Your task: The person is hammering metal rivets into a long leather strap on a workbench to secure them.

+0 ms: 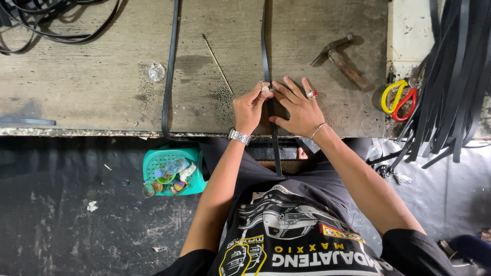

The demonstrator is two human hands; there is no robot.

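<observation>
A long black strap (264, 46) runs down the worn wooden workbench (102, 87) and hangs over its near edge into my lap. My left hand (250, 107) pinches a small metal piece against the strap at about the bench's front third. My right hand (299, 107), wearing a red-stone ring and a thin bracelet, lies flat with fingers spread, pressing the strap down just right of the left hand. A metal watch sits on my left wrist.
A second black strap (170, 66) lies to the left, a thin stick (217, 64) between them. A hammer (342, 59) rests at right, scissors (398, 97) with yellow and red handles beyond, and a bundle of black straps (450, 82). A green basket (174, 168) sits on the floor.
</observation>
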